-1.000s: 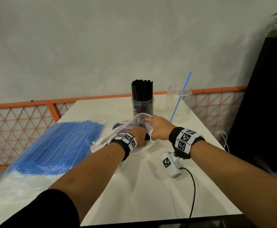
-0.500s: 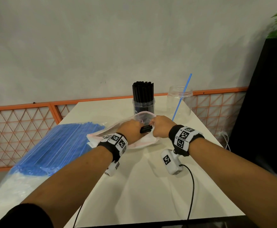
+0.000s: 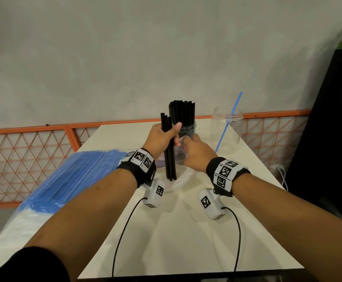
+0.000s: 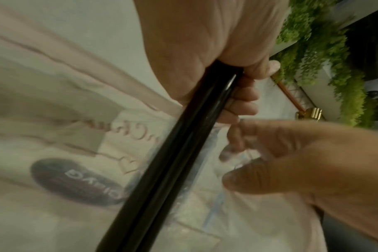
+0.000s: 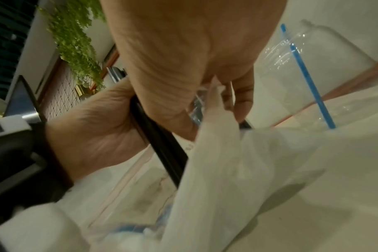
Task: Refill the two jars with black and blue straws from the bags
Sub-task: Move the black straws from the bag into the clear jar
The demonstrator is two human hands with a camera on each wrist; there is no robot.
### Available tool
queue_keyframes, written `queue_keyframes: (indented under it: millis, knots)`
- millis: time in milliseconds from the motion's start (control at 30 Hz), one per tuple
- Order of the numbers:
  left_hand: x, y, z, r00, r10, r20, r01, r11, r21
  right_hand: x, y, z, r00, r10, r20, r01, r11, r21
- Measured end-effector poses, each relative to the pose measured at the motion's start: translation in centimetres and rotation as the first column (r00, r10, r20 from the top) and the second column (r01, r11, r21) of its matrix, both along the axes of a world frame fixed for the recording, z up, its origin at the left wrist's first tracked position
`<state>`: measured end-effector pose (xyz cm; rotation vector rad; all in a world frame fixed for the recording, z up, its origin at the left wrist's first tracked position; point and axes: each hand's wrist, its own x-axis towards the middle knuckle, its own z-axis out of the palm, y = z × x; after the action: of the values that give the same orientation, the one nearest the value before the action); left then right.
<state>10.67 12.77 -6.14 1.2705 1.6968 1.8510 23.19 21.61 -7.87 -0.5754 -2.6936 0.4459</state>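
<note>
My left hand (image 3: 166, 135) grips a small bundle of black straws (image 3: 169, 151) upright, their lower ends still inside the clear bag (image 3: 183, 179) on the white table (image 3: 186, 231). In the left wrist view the black straws (image 4: 183, 145) run diagonally out of my left hand (image 4: 233, 88). My right hand (image 3: 194, 151) pinches the bag's rim (image 5: 214, 105) just right of the bundle. Behind stands a jar (image 3: 188, 129) packed with black straws. To its right a clear jar (image 3: 226, 131) holds one blue straw (image 3: 228, 123).
A big bag of blue straws (image 3: 68, 176) lies along the table's left side. An orange lattice railing (image 3: 34, 151) runs behind the table. A dark cabinet (image 3: 332, 129) stands at the right. Cables (image 3: 123, 231) trail from the wrist cameras over the near table.
My left hand has risen from the bag's mouth, drawing the black straws up and standing them upright. My right hand stays on the bag's rim.
</note>
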Motion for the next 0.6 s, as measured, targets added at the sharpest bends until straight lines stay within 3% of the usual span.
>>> queue_keyframes:
  millis: [200, 300, 467, 600]
  knots:
    - [-0.5, 0.9, -1.6, 0.996, 0.02, 0.086, -0.014, 0.998, -0.06, -0.1, -0.2, -0.1, 0.981, -0.02, -0.192, 0.048, 0.989, 0.139]
    - [-0.5, 1.2, -2.0, 0.996, 0.03, 0.089, -0.022, 0.996, -0.087, -0.4, 0.2, 0.5, 0.968, -0.044, -0.247, 0.074, 0.991, 0.112]
    - [-0.3, 1.6, -2.8, 0.991, 0.013, 0.133, 0.003, 0.993, -0.122, -1.3, 0.9, 0.8, 0.992, -0.068, -0.107, 0.076, 0.995, 0.07]
    - [0.0, 1.7, -3.8, 0.997, 0.021, 0.08, -0.007, 0.986, -0.166, -1.6, 1.5, 0.8, 0.994, -0.08, -0.079, 0.083, 0.996, 0.03]
